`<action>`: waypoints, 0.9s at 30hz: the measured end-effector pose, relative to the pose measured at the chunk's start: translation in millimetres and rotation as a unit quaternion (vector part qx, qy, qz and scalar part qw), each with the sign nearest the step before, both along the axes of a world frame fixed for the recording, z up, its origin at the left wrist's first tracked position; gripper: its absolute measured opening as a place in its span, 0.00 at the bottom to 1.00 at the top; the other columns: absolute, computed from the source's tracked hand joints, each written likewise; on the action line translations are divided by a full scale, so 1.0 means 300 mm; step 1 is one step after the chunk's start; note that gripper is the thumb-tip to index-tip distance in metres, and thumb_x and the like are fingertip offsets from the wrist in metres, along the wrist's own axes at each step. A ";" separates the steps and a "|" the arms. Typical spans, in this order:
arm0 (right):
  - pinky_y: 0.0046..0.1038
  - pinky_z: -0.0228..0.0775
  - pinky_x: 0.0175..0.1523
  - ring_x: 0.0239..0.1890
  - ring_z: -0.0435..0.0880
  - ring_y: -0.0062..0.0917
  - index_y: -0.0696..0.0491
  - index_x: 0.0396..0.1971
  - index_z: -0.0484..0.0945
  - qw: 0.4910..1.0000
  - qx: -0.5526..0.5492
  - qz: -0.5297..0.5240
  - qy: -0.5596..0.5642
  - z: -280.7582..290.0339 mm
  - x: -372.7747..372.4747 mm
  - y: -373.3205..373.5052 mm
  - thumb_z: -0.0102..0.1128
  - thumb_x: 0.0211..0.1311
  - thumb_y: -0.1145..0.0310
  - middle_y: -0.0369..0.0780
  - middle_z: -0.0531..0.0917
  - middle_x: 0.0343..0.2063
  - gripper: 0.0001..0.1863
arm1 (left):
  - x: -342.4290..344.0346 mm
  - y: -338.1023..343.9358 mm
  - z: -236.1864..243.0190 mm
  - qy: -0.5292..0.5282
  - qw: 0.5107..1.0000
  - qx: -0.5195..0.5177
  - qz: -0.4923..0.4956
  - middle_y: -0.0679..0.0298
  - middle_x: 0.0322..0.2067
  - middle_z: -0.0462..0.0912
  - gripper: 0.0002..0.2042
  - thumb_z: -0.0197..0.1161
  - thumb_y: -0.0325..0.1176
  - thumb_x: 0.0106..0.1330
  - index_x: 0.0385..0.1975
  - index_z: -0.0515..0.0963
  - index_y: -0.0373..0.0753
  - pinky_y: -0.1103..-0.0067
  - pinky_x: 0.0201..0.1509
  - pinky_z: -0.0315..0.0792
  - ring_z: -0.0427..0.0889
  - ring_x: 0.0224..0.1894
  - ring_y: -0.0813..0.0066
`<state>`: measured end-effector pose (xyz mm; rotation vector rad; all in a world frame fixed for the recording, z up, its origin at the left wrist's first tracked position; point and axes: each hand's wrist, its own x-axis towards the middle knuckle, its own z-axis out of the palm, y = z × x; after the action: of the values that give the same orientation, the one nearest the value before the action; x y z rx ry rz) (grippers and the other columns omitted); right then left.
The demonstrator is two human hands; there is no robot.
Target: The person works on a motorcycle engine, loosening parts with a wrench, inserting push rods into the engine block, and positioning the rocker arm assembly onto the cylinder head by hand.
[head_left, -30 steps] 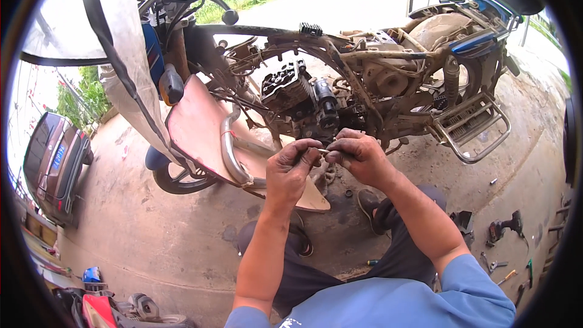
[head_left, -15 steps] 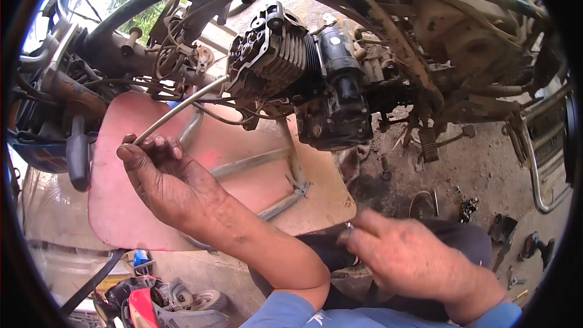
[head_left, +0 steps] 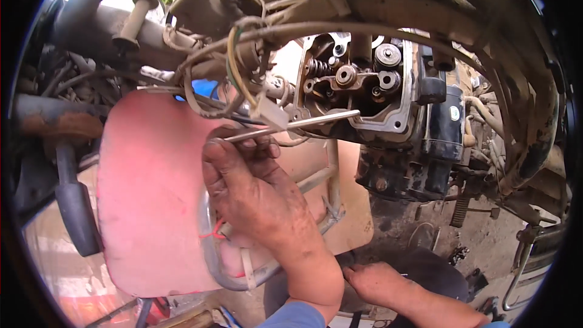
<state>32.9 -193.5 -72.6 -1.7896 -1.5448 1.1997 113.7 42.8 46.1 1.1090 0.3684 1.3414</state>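
My left hand (head_left: 258, 197) is closed around one end of a thin metal rod (head_left: 322, 119), pinching it between thumb and fingers. From there the rod slants up to the right, its free tip in front of the lower rim of the open cylinder head (head_left: 388, 126). Inside the head a valve spring (head_left: 319, 68) and bolt posts show, dark with oil. Low in the view, my right hand (head_left: 379, 284) rests by my thigh with its fingers curled in. Whatever those fingers may hold is hidden.
Frame tubes (head_left: 425, 9) and loose cables arch over the engine. A white connector (head_left: 270, 114) on wires dangles close above the rod. Behind my left hand stands a pinkish panel (head_left: 158, 206) with a bent metal tube frame (head_left: 209, 249). A black rubber-covered peg (head_left: 79, 218) juts down at left.
The view has shifted closer and round to the cylinder head's open face. My left hand still holds the rod, now in front of the head. My right hand has lowered toward my thigh.
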 end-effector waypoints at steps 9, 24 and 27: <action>0.46 0.83 0.40 0.40 0.89 0.46 0.47 0.55 0.81 0.994 -0.079 -0.008 0.081 -0.056 -0.040 0.061 0.53 0.67 0.67 0.47 0.88 0.41 0.18 | 0.045 -0.031 -0.025 0.065 0.997 -0.003 0.030 0.57 0.40 0.86 0.12 0.61 0.37 0.80 0.44 0.78 0.33 0.77 0.42 0.77 0.83 0.40 0.70; 0.49 0.81 0.50 0.47 0.87 0.50 0.51 0.48 0.85 0.976 -0.050 -0.103 0.185 -0.173 -0.175 0.184 0.57 0.64 0.65 0.50 0.88 0.45 0.16 | 0.035 0.008 -0.070 0.375 0.926 0.031 -0.028 0.65 0.43 0.88 0.08 0.67 0.31 0.71 0.44 0.84 0.33 0.79 0.50 0.76 0.83 0.43 0.81; 0.50 0.80 0.51 0.47 0.87 0.50 0.45 0.53 0.84 0.974 -0.074 -0.103 0.187 -0.164 -0.169 0.170 0.56 0.64 0.66 0.50 0.88 0.46 0.18 | 0.077 0.016 -0.037 0.357 0.931 0.074 -0.032 0.67 0.40 0.89 0.08 0.69 0.32 0.70 0.39 0.85 0.33 0.78 0.50 0.77 0.84 0.42 0.78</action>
<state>-17.8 -142.6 -121.9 -1.6461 -1.0560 1.4750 136.8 47.5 34.9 1.7127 0.7586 0.8755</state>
